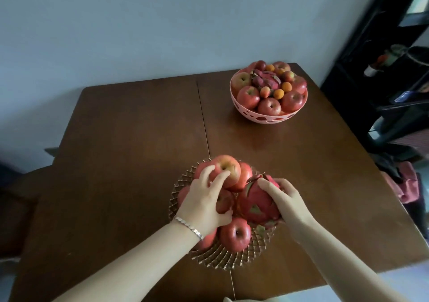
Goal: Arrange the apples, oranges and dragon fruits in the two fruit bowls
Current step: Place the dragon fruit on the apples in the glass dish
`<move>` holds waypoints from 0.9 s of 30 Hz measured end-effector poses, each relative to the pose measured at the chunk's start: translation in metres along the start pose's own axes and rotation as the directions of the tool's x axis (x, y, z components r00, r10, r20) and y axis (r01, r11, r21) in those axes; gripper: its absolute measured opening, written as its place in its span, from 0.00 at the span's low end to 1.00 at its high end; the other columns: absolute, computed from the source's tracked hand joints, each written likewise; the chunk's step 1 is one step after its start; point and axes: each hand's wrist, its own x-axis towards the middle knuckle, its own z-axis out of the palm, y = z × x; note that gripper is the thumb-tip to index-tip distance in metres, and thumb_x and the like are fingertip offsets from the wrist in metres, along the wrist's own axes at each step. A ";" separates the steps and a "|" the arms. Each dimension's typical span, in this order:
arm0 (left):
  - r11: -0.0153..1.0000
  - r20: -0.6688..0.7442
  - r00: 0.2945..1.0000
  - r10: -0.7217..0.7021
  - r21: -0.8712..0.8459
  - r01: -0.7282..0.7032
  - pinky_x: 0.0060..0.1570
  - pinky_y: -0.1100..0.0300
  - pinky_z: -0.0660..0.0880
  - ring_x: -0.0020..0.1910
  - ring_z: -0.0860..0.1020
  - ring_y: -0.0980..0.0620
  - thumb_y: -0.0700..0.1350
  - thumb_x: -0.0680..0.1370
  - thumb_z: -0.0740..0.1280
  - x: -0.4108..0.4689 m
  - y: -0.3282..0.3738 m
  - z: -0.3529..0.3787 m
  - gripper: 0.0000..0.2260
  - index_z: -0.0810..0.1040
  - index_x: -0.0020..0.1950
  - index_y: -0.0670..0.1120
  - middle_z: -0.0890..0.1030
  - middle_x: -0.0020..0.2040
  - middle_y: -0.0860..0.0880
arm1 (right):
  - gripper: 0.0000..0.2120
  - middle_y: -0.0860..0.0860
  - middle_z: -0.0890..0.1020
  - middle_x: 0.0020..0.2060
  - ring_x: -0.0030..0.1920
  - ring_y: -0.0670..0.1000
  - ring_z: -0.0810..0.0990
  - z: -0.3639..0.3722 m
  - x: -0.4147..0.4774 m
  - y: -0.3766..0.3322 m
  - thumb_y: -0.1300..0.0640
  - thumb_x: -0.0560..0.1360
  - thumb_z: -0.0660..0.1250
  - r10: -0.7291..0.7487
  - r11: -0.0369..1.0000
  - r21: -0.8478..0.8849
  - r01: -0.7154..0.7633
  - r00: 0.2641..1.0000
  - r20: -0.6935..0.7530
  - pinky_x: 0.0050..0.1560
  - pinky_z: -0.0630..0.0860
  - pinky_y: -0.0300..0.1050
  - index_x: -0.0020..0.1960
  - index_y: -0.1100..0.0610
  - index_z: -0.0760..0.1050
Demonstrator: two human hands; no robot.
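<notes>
A cut-glass bowl (216, 258) stands near the table's front edge with several red apples heaped in it. My left hand (204, 199) grips the top apple (228, 165) of the heap. My right hand (285, 199) holds a pink dragon fruit (254, 203) at the bowl's right side. One apple (235, 234) lies free at the front of the bowl. At the far right of the table a pink perforated bowl (267, 117) holds several apples, small oranges (286, 86) and a dragon fruit (267, 80).
The brown wooden table (130, 139) has a seam down its middle and meets a pale wall at the back. A dark shelf unit (390, 69) with clutter stands to the right. Pink fabric (406, 185) lies beside the table's right edge.
</notes>
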 end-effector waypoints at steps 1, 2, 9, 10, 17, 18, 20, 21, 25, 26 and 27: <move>1.000 0.023 1.000 0.002 -0.007 -0.002 0.63 0.61 0.66 0.66 0.66 0.49 0.51 0.68 0.72 0.000 -0.002 -0.002 0.34 0.61 0.71 0.54 0.56 0.73 0.49 | 0.13 0.54 0.81 0.46 0.44 0.53 0.82 0.005 0.000 0.001 0.48 0.70 0.70 -0.023 1.000 -0.018 0.023 1.000 -0.007 0.42 0.82 0.49 0.50 0.52 0.74; 1.000 0.049 0.999 0.000 -0.018 0.001 0.63 0.62 0.65 0.66 0.64 0.50 0.51 0.68 0.72 -0.002 -0.003 -0.005 0.34 0.62 0.71 0.55 0.56 0.73 0.50 | 0.14 0.54 0.81 0.47 0.45 0.52 0.82 0.011 -0.001 0.003 0.48 0.70 0.71 -0.047 0.999 -0.022 0.046 0.999 -0.024 0.46 0.82 0.50 0.52 0.53 0.74; 0.995 0.135 0.991 0.009 -0.100 0.005 0.65 0.65 0.59 0.71 0.59 0.53 0.48 0.69 0.72 -0.011 -0.017 -0.012 0.34 0.61 0.72 0.57 0.55 0.74 0.55 | 0.25 0.53 0.67 0.60 0.64 0.56 0.68 0.044 -0.012 0.018 0.39 0.71 0.65 -0.060 0.980 -0.195 0.032 0.989 -0.136 0.67 0.67 0.56 0.64 0.48 0.66; 0.996 0.167 0.986 0.010 -0.088 0.005 0.67 0.64 0.59 0.71 0.58 0.53 0.49 0.70 0.71 -0.011 -0.018 -0.013 0.35 0.59 0.73 0.57 0.53 0.75 0.55 | 0.26 0.54 0.66 0.62 0.67 0.57 0.63 0.047 -0.015 0.020 0.39 0.72 0.63 -0.072 0.961 -0.275 0.022 0.982 -0.173 0.70 0.62 0.56 0.66 0.48 0.64; 0.996 0.250 0.968 -0.028 -0.070 0.047 0.72 0.54 0.58 0.75 0.54 0.51 0.51 0.76 0.62 0.002 -0.011 -0.018 0.29 0.54 0.74 0.59 0.42 0.77 0.59 | 0.27 0.53 0.67 0.64 0.68 0.55 0.60 0.045 -0.020 0.027 0.41 0.73 0.63 -0.121 0.963 -0.260 0.077 0.980 -0.160 0.70 0.62 0.57 0.67 0.51 0.63; 0.998 0.219 0.975 -0.030 -0.047 0.041 0.71 0.53 0.58 0.74 0.56 0.49 0.51 0.77 0.60 0.005 -0.010 -0.017 0.27 0.54 0.74 0.58 0.43 0.77 0.58 | 0.27 0.52 0.68 0.61 0.68 0.54 0.62 0.047 -0.020 0.029 0.42 0.73 0.64 -0.147 0.969 -0.220 0.107 0.974 -0.171 0.70 0.63 0.57 0.67 0.52 0.64; 0.997 0.157 0.988 0.006 0.074 -0.018 0.71 0.52 0.59 0.73 0.57 0.47 0.52 0.79 0.56 0.008 -0.010 -0.013 0.25 0.54 0.75 0.55 0.45 0.78 0.54 | 0.25 0.47 0.69 0.58 0.65 0.51 0.68 0.050 -0.020 0.031 0.44 0.72 0.66 -0.164 0.984 -0.108 0.145 0.968 -0.192 0.68 0.68 0.55 0.66 0.52 0.65; 0.989 0.117 0.992 0.044 0.134 -0.060 0.71 0.51 0.59 0.73 0.57 0.46 0.52 0.79 0.54 0.008 -0.010 -0.011 0.24 0.55 0.75 0.53 0.48 0.77 0.51 | 0.25 0.46 0.70 0.58 0.63 0.50 0.70 0.052 -0.021 0.031 0.45 0.72 0.67 -0.158 0.987 -0.054 0.150 0.968 -0.193 0.66 0.70 0.54 0.65 0.51 0.65; 0.955 0.049 0.988 0.149 0.252 -0.157 0.71 0.47 0.61 0.73 0.59 0.46 0.53 0.71 0.44 0.010 -0.012 -0.008 0.31 0.60 0.74 0.47 0.62 0.73 0.47 | 0.22 0.46 0.73 0.57 0.58 0.48 0.75 0.053 -0.020 0.030 0.46 0.72 0.68 -0.160 0.986 0.024 0.168 0.966 -0.203 0.63 0.74 0.52 0.63 0.49 0.67; 0.947 0.059 0.988 0.146 0.282 -0.157 0.71 0.48 0.59 0.74 0.57 0.47 0.53 0.70 0.43 0.011 -0.013 -0.008 0.32 0.58 0.74 0.47 0.61 0.74 0.49 | 0.22 0.46 0.74 0.57 0.58 0.48 0.75 0.052 -0.018 0.028 0.47 0.72 0.68 -0.171 0.984 0.011 0.176 0.965 -0.198 0.63 0.74 0.51 0.63 0.49 0.68; 0.942 0.069 0.988 0.137 0.299 -0.151 0.72 0.50 0.57 0.75 0.55 0.49 0.54 0.70 0.42 0.012 -0.014 -0.007 0.33 0.55 0.75 0.48 0.58 0.75 0.50 | 0.22 0.47 0.74 0.58 0.58 0.48 0.75 0.051 -0.017 0.028 0.47 0.72 0.68 -0.184 0.983 -0.009 0.185 0.966 -0.184 0.63 0.73 0.51 0.64 0.50 0.68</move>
